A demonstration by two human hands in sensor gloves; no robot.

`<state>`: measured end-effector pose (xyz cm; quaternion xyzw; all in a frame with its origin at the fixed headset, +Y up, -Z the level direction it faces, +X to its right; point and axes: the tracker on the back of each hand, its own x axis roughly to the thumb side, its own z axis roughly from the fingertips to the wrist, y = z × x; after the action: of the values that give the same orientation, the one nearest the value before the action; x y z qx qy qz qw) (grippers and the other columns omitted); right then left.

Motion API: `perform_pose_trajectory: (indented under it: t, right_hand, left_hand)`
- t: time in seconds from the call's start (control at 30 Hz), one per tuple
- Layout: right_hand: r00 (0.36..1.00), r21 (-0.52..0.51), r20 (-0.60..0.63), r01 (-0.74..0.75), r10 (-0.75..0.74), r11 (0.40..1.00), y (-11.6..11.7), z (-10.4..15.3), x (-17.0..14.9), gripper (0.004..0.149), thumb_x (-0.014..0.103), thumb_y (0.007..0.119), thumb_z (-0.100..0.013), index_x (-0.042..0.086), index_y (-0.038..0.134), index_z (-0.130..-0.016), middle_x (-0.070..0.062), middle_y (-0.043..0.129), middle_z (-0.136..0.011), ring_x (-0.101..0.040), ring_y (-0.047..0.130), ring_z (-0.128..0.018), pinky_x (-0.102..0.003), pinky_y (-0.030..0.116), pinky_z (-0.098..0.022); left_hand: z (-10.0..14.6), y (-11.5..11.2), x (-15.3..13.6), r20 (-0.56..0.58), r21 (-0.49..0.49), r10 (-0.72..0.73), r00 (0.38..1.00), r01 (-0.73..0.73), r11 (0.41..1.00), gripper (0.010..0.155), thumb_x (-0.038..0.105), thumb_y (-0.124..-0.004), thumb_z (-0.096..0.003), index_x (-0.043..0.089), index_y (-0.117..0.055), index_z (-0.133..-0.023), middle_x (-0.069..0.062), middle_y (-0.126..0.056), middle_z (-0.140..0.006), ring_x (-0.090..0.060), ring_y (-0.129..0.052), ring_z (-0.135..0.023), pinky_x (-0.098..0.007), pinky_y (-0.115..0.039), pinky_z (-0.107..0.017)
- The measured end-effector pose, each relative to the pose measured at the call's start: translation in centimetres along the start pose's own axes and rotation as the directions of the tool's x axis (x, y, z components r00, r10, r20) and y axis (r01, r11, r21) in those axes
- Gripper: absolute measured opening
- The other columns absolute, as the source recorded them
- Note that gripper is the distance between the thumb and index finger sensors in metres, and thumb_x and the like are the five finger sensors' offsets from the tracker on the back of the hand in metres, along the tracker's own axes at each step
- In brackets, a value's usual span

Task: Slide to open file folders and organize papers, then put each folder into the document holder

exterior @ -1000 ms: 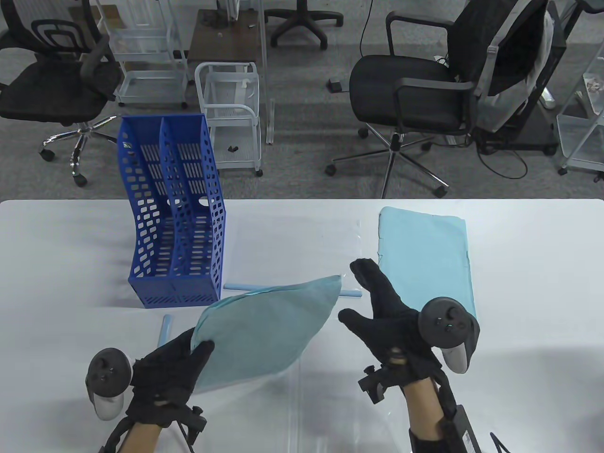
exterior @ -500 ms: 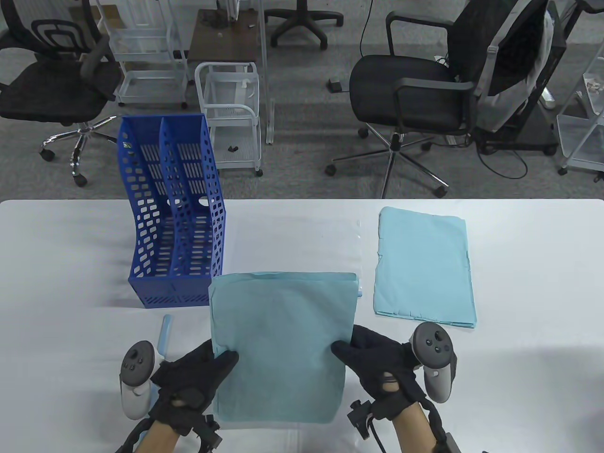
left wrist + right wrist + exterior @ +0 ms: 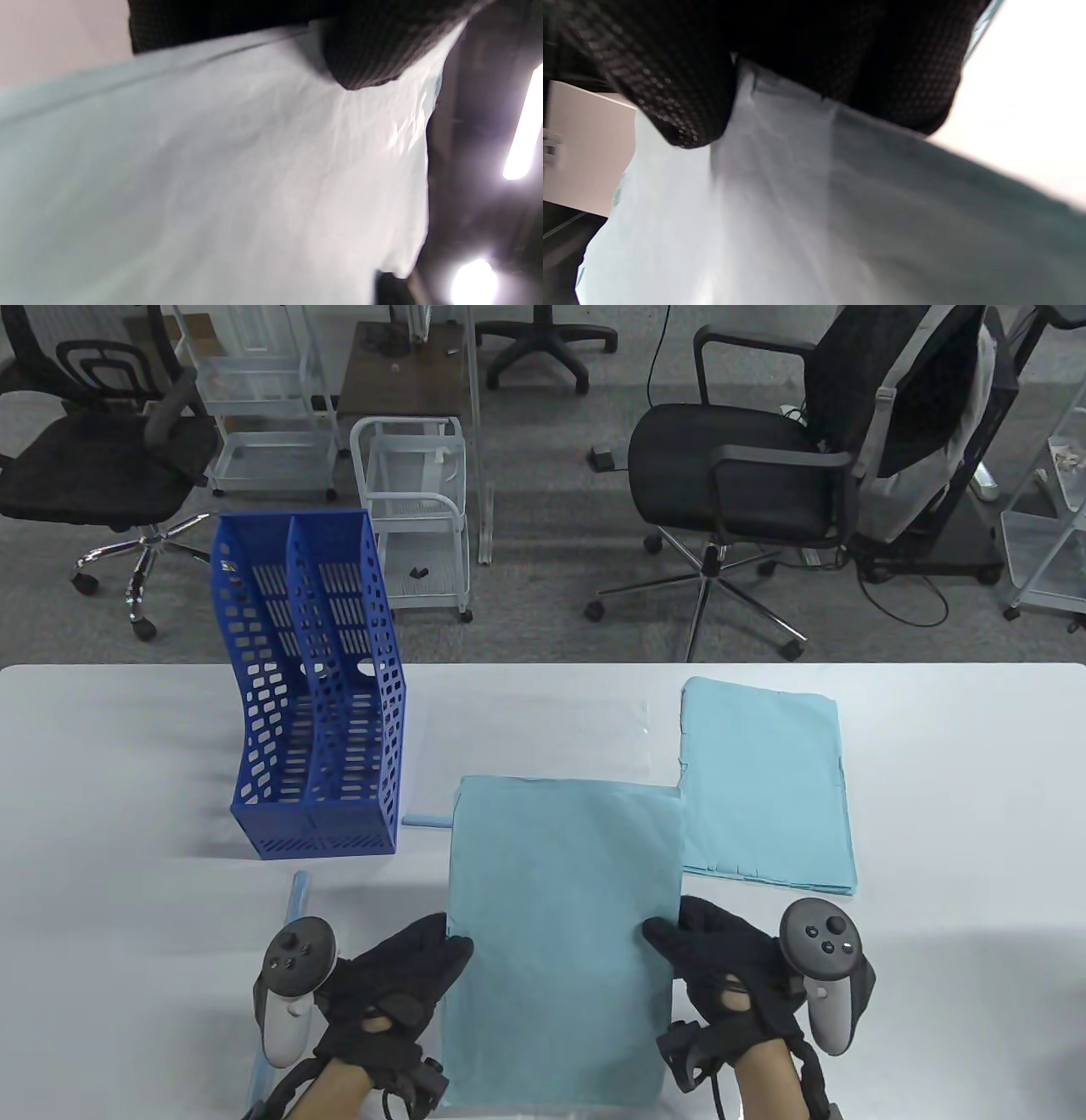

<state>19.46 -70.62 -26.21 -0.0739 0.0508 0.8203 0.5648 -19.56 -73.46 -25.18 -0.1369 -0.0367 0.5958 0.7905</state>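
A perforated blue plastic document holder (image 3: 314, 704) with two slots stood left of the held sheets. The left hand (image 3: 386, 993) pinched the left edge of a stack of thin, slightly crinkled light-blue papers (image 3: 560, 933), and the right hand (image 3: 721, 976) pinched its right edge. A second rectangular blue paper stack (image 3: 764, 785) lay flat just beyond, to the right.

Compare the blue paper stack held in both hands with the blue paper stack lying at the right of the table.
The held light-blue paper stack is gripped at its side edges by the left hand and right hand; the light-blue paper stack on the white table is untouched. The held stack is nearer the person; the other lies farther back and to the right. The held stack's far right corner overlaps the other stack's left edge. Both share colour and rectangular shape.
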Motion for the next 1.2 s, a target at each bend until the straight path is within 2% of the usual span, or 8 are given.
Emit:
perform_pose_trajectory:
  t: [0.07, 0.2, 0.33, 0.47, 0.8, 1.2]
  right_hand:
    - [0.996, -0.024, -0.069, -0.051, 0.049, 0.998, -0.9, 0.0, -0.7, 0.042, 0.042, 0.095, -0.032, 0.021, 0.096, -0.068, 0.001, 0.11, -0.049, -0.015, 0.11, -0.031, -0.037, 0.093, -0.036]
    - [0.976, -0.015, -0.184, -0.121, 0.117, 0.992, -2.2, 0.0, -2.3, 0.042, 0.043, 0.095, -0.033, 0.021, 0.095, -0.068, 0.001, 0.11, -0.05, -0.015, 0.109, -0.032, -0.037, 0.092, -0.037]
    - [0.936, -0.005, -0.281, -0.221, 0.211, 0.975, -2.8, -0.2, -4.2, 0.042, 0.043, 0.094, -0.034, 0.02, 0.095, -0.069, 0.001, 0.109, -0.051, -0.016, 0.108, -0.033, -0.038, 0.091, -0.039]
    - [0.903, 0.014, -0.34, -0.272, 0.261, 0.962, -3.1, -0.7, -5.4, 0.042, 0.043, 0.093, -0.035, 0.02, 0.094, -0.07, 0.001, 0.108, -0.052, -0.017, 0.107, -0.035, -0.039, 0.09, -0.041]
    - [0.857, 0.013, -0.384, -0.367, 0.344, 0.93, -3.5, -0.7, -5.9, 0.043, 0.043, 0.092, -0.036, 0.021, 0.093, -0.072, 0.001, 0.107, -0.055, -0.017, 0.107, -0.038, -0.04, 0.089, -0.043]
    - [0.824, 0.039, -0.393, -0.428, 0.408, 0.903, -2.7, -1.2, -6.2, 0.043, 0.044, 0.092, -0.035, 0.021, 0.093, -0.072, 0.002, 0.107, -0.054, -0.017, 0.107, -0.038, -0.039, 0.089, -0.042]
  left_hand:
    - [-0.6, -1.0, 0.4, -0.067, -0.057, -0.099, 0.993, 0.095, 0.994, 0.046, 0.043, -0.089, -0.0448, 0.021, -0.094, -0.085, -0.003, -0.11, -0.064, -0.023, -0.115, -0.049, -0.043, -0.091, -0.047]
    - [-1.9, -2.7, 0.4, -0.157, -0.189, -0.22, 0.963, 0.189, 0.964, 0.046, 0.046, -0.088, -0.0454, 0.018, -0.095, -0.082, -0.003, -0.112, -0.059, -0.022, -0.116, -0.044, -0.042, -0.092, -0.044]
    - [-3.0, -4.7, 0.2, -0.206, -0.26, -0.304, 0.93, 0.247, 0.933, 0.046, 0.047, -0.088, -0.0452, 0.016, -0.097, -0.078, -0.001, -0.113, -0.052, -0.021, -0.116, -0.037, -0.04, -0.093, -0.04]
    - [-3.4, -6.3, 0.1, -0.219, -0.29, -0.388, 0.895, 0.32, 0.902, 0.047, 0.049, -0.088, -0.045, 0.016, -0.097, -0.076, 0.0, -0.113, -0.049, -0.02, -0.115, -0.033, -0.039, -0.093, -0.037]
    - [-3.8, -8.8, 0.8, -0.218, -0.287, -0.576, 0.788, 0.512, 0.809, 0.048, 0.051, -0.088, -0.0442, 0.015, -0.098, -0.074, 0.0, -0.113, -0.046, -0.019, -0.115, -0.03, -0.039, -0.093, -0.035]
    - [-3.8, -9.4, 0.9, -0.218, -0.263, -0.678, 0.702, 0.627, 0.733, 0.051, 0.053, -0.089, -0.0434, 0.016, -0.097, -0.077, 0.001, -0.113, -0.046, -0.019, -0.115, -0.028, -0.038, -0.093, -0.034]
